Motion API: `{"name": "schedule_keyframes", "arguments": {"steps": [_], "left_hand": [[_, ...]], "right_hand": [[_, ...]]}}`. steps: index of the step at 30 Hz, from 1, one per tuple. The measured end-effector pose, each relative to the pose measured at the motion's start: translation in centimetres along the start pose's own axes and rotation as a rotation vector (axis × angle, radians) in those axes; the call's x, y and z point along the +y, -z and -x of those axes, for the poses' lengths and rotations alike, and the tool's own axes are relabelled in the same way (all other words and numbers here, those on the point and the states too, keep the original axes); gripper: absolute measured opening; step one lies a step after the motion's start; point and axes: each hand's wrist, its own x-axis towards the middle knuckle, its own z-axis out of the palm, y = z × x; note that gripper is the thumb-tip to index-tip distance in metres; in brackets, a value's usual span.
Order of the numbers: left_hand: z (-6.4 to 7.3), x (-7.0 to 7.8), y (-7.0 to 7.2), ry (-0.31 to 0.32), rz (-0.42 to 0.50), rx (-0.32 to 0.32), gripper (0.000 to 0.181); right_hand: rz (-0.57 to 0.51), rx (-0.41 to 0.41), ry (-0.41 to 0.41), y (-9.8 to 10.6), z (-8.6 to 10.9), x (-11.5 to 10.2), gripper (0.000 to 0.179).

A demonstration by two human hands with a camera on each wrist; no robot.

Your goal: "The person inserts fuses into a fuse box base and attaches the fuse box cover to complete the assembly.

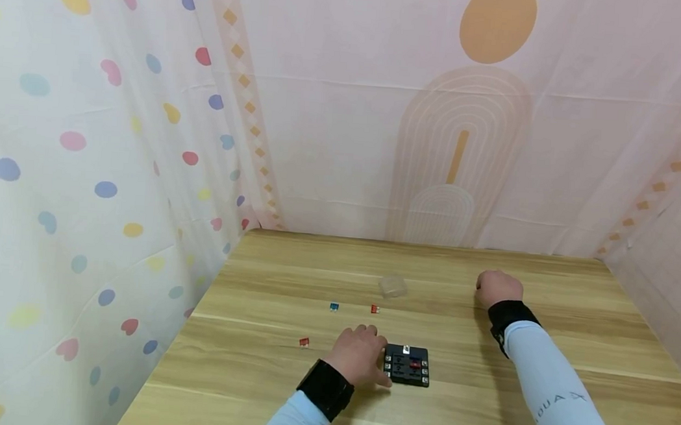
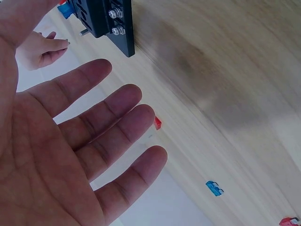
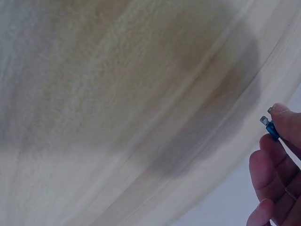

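A black fuse block [image 1: 401, 367] with metal terminal screws lies on the wooden table, one red fuse [image 1: 416, 365] seated in it. My left hand [image 1: 358, 355] is at the block's left side, fingers spread; whether the thumb touches the block I cannot tell. In the left wrist view the palm [image 2: 51, 165] holds nothing. Off to the right, above the table, my right hand [image 1: 500, 288] pinches a blue blade fuse [image 3: 271, 130] between thumb and fingertips. The head view hides that fuse behind the hand.
Loose on the table are a blue fuse [image 1: 334, 307], a red fuse [image 1: 375, 309] and another red fuse [image 1: 304, 342]. A clear plastic cover [image 1: 392, 286] lies farther back. Patterned curtains [image 1: 333, 140] stand behind and beside the table [image 1: 236, 388].
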Motion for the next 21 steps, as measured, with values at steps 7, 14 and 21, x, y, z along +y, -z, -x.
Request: {"name": "schedule_keyframes", "arguments": {"steps": [7, 14, 21], "left_hand": [[0.0, 0.2, 0.1, 0.005, -0.003, -0.002, 0.059], [0.0, 0.3, 0.0, 0.004, -0.001, 0.003, 0.059], [-0.1, 0.4, 0.0, 0.000, -0.015, 0.006, 0.060]], "right_hand": [[0.009, -0.009, 0.009, 0.1, 0.2, 0.0, 0.012], [0.014, -0.026, 0.009, 0.3, 0.6, 0.2, 0.013], [0.020, -0.016, 0.019, 0.5, 1.1, 0.0, 0.012]]}}
